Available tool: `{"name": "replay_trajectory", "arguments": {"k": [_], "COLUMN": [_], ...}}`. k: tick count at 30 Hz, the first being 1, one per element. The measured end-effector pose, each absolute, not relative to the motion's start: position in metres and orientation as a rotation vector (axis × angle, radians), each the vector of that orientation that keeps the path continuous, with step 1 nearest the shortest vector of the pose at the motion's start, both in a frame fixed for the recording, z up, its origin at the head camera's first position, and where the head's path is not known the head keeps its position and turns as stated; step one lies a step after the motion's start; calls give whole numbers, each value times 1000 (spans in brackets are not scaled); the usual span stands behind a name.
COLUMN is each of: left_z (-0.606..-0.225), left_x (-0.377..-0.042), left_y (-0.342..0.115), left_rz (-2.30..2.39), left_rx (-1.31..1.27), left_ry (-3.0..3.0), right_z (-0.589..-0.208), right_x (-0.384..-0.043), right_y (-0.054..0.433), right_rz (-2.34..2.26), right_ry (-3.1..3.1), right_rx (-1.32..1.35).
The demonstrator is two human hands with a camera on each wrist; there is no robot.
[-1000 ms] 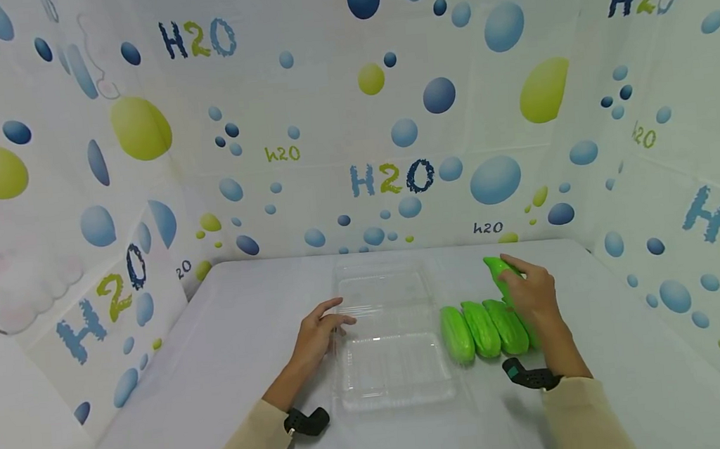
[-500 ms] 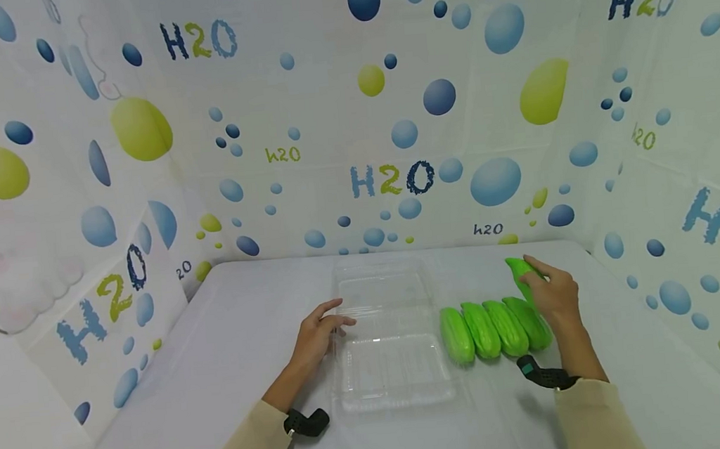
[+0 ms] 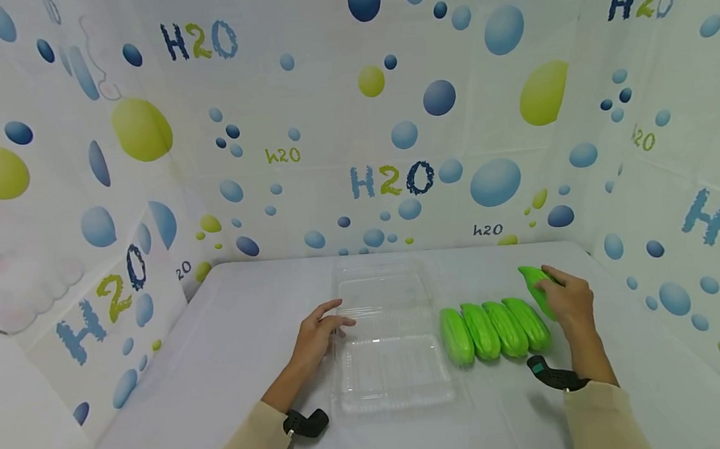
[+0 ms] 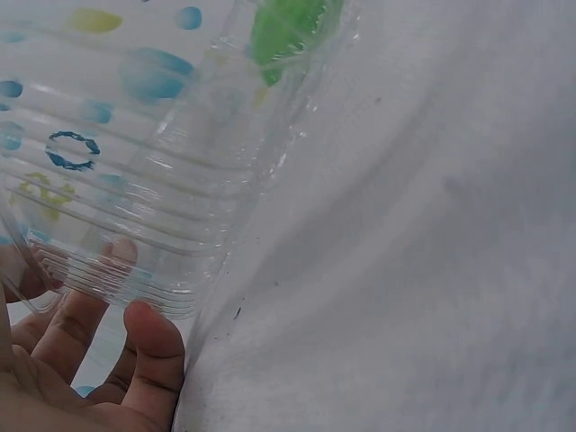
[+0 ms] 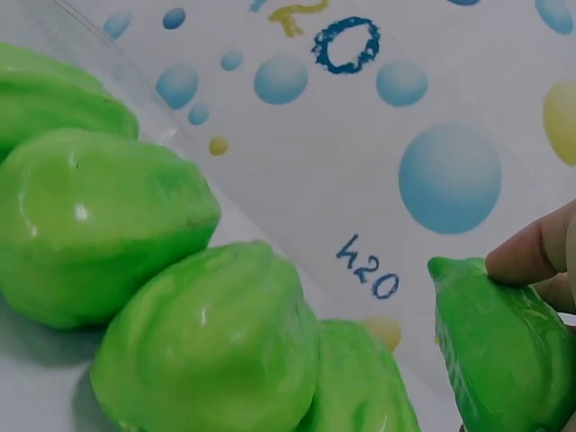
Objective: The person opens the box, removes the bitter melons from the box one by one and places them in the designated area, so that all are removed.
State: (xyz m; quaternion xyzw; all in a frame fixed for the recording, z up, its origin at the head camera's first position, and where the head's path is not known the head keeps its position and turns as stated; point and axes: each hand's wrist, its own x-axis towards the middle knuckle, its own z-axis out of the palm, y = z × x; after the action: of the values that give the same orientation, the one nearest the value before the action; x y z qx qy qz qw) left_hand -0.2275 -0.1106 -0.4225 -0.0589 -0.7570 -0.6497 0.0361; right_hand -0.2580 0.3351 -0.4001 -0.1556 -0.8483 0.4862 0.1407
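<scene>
In the head view my right hand (image 3: 567, 298) holds a glossy green bitter melon (image 3: 538, 289) just above the table, right of the others. The right wrist view shows fingertips pinching this ridged bitter melon (image 5: 504, 351) near its pointed end. Four-sided and see-through, a hinged plastic clamshell box (image 3: 392, 373) lies unfolded in the middle. My left hand (image 3: 314, 335) rests at its left edge by the hinge, fingers loosely bent and touching the plastic (image 4: 162, 225). Several bitter melons (image 3: 485, 331) lie side by side in a row right of the box.
The box's second half (image 3: 383, 293) lies flat toward the back. A white cloth (image 3: 232, 375) covers the table. Behind and at both sides stand sheets printed with dots and H2O lettering (image 3: 392, 179).
My right hand has carried its bitter melon rightward and slightly down, away from the row, uncovering the rightmost one there. The left hand and the box have stayed put.
</scene>
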Motion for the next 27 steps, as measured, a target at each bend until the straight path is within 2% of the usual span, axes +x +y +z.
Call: {"name": "replay_trajectory", "arguments": {"k": [13,27], "left_z": [-452,-454], "left_x": [-251,-253], "left_y": [-114,-117], "left_rz": [-1958,-1961], "left_rx": [-145,-187], "left_ry": [-2329,-2327], "right_z": [-422,-430], "right_x": [-261,-262], "right_y": [350,353], "right_rz": [1457,1418], "right_ry": [-2492,-2570], "right_rx": [-546,-558]}}
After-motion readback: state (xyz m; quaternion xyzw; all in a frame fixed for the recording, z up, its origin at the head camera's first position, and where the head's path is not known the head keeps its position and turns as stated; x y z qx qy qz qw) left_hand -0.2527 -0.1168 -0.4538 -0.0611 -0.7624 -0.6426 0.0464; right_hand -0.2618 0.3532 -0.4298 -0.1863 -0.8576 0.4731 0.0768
